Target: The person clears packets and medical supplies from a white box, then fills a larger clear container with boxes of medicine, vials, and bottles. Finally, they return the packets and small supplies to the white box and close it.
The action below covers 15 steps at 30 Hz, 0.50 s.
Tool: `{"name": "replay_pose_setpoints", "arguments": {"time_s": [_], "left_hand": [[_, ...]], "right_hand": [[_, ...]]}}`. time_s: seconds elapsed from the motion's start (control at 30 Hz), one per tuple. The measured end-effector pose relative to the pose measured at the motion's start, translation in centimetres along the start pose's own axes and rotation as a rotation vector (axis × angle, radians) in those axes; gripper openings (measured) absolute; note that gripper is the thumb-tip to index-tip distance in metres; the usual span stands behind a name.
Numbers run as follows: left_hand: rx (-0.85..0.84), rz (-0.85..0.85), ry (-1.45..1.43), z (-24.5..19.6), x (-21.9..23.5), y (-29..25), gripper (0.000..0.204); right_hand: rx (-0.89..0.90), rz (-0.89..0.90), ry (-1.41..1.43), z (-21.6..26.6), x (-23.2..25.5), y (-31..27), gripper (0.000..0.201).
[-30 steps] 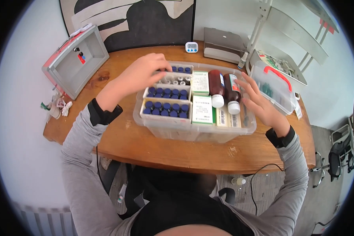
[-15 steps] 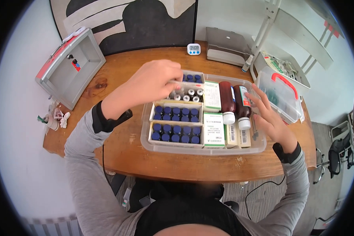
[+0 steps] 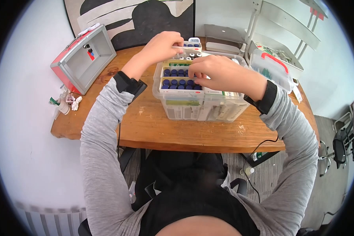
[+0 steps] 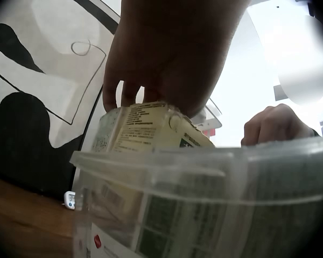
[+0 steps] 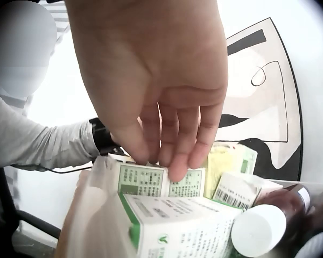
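White open-topped boxes of blue-capped vials (image 3: 175, 91) sit in the clear plastic bin (image 3: 202, 112), best kept level, the right hand (image 3: 228, 74) pinching their end, the left hand's (image 3: 160, 46) grasp untellable.

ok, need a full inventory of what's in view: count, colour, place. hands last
Bin: one, clear, on desk
Vial cartons: four, whitish, open, in bin; three blue-capped, one white-capped
Brown bottles: two, white caps, in bin
Printed carton: at least one, white-green, in bin
Case: one, silver-red, desk left
Cup: one, whitish, desk left
Timer: one, white, behind bin
Lidded device: one, grey, desk rear
Handled box: one, clear, red handle, desk right
Tray: one, white, rear right
Picture: one, black-cream, behind desk
Desk: one, brown wood
Chair: one, black, far right
Left hand: one, gripping white-capped carton
Right hand: one, fingers curled at blue-capped cartons
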<state>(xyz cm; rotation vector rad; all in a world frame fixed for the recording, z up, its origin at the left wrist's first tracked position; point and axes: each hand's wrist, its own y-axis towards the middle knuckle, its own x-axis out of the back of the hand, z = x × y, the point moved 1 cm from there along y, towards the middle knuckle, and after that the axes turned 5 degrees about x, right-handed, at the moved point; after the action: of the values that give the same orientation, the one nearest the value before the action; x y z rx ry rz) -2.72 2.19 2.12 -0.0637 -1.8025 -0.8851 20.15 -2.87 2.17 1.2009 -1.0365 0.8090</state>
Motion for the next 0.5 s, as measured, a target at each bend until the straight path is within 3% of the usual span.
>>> {"name": "replay_pose_setpoints", "arguments": {"time_s": [0.3, 0.37, 0.43, 0.5], "left_hand": [[-0.018, -0.018, -0.154, 1.0, 4.1, 1.9, 0.018], [-0.021, -0.03, -0.125, 2.0, 5.9, 2.5, 0.017], [0.018, -0.148, -0.088, 3.0, 7.6, 2.2, 0.016], [0.098, -0.151, -0.062, 5.4, 9.3, 1.3, 0.015]], "right_hand": [[-0.057, -0.001, 0.016, -1.0, -0.7, 1.7, 0.011], [-0.017, 0.151, -0.118, -1.1, -0.2, 2.5, 0.008], [0.032, 0.163, -0.141, -1.2, 0.0, 2.7, 0.007], [0.077, 0.208, -0.14, -1.3, 0.3, 3.0, 0.006]]}}
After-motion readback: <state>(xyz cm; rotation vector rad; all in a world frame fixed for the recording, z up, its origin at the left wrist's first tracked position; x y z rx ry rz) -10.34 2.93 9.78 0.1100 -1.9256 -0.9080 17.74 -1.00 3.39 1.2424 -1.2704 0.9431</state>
